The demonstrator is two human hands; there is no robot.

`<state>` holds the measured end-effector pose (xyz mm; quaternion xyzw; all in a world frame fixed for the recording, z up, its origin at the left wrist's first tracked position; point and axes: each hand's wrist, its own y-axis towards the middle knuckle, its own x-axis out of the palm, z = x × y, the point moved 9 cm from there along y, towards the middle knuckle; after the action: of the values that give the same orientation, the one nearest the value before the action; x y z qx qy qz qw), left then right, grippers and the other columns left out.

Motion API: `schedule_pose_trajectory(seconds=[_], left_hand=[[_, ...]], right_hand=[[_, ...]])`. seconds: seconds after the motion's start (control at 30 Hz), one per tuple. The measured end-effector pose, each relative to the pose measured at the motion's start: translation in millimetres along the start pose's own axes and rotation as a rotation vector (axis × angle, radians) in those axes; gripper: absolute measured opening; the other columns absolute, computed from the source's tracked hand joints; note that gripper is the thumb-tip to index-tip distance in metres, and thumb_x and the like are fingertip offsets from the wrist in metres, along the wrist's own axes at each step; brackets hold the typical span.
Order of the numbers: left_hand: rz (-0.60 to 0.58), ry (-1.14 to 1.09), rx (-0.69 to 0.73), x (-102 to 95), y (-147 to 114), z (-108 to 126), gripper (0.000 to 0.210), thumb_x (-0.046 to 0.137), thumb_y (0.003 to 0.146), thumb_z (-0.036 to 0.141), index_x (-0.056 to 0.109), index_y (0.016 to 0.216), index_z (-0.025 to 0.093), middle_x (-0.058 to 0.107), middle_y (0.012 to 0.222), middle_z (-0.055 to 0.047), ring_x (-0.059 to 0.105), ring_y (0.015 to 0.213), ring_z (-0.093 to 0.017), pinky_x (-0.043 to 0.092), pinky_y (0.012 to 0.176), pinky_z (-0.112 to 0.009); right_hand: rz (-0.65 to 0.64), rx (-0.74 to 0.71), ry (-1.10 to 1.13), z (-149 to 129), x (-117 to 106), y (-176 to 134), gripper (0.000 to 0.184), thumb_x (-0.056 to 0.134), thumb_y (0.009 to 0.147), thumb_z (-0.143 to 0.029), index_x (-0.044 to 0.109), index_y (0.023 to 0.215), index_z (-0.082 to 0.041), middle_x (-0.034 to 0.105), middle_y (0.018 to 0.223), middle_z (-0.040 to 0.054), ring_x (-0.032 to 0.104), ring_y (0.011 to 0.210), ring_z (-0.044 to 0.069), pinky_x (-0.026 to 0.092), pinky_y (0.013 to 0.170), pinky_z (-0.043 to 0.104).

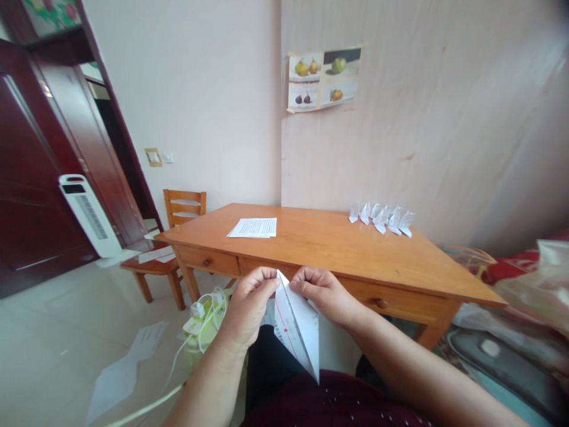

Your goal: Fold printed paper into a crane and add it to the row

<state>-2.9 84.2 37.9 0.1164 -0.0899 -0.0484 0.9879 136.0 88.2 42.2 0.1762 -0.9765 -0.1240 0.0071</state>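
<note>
A folded sheet of white paper [299,323], with printed text, a red line and a small red star on it, hangs between my hands above my lap. Its lower end narrows to a point. My left hand [258,296] pinches the top corner between thumb and fingers. Just right of that corner, my right hand [322,290] grips the upper edge, fingers curled. At the back right of the wooden table [320,249] stand several folded paper pieces [382,218] in a cluster. A stack of printed sheets [252,228] lies at the table's left.
Left of the table is a wooden chair [184,204] with papers on its seat. Cables and a power strip sit on a greenish stool [195,332]. Loose papers [120,373] lie on the floor. Plastic bags [533,290] and a dark case [498,356] are at the right.
</note>
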Motion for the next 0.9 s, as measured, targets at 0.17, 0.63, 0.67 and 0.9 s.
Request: schedule_pose_trajectory(seconds=[0.17,0.63,0.67,0.9], left_hand=[[0.000,0.062,0.020,-3.1,2.0,6.4,0.013,0.064,0.085,0.027,0.061,0.078,0.016,0.058,0.068,0.001,0.050,0.061,-0.011,0.040,0.057,-0.021],[0.015,0.143,0.073,-8.2,0.1,12.6,0.021,0.069,0.085,0.036,0.067,0.082,0.016,0.059,0.072,0.001,0.050,0.067,-0.012,0.039,0.063,-0.022],[0.018,0.144,0.075,-8.5,0.0,13.0,0.021,0.070,0.085,0.037,0.067,0.082,0.016,0.059,0.072,0.001,0.050,0.068,-0.012,0.040,0.063,-0.022],[0.021,0.126,0.065,-9.1,0.6,12.7,0.020,0.070,0.084,0.037,0.068,0.081,0.017,0.062,0.074,0.000,0.052,0.070,-0.013,0.041,0.066,-0.023]], right_hand=[[-0.019,-0.005,-0.004,-4.6,3.5,1.9,0.028,0.070,0.081,-0.043,0.059,0.075,-0.018,0.049,0.060,-0.0048,0.037,0.051,0.009,0.027,0.049,0.023],[-0.031,-0.023,0.111,-8.1,13.5,9.6,0.024,0.066,0.087,-0.037,0.057,0.075,-0.018,0.045,0.061,-0.0056,0.033,0.053,0.009,0.025,0.051,0.024],[-0.029,-0.024,0.109,-8.6,13.1,9.3,0.023,0.066,0.087,-0.036,0.058,0.075,-0.018,0.045,0.061,-0.0055,0.033,0.053,0.009,0.025,0.051,0.024],[-0.025,-0.026,0.090,-12.0,12.4,7.6,0.025,0.068,0.085,-0.039,0.058,0.076,-0.018,0.045,0.062,-0.0052,0.033,0.054,0.009,0.026,0.051,0.023]])
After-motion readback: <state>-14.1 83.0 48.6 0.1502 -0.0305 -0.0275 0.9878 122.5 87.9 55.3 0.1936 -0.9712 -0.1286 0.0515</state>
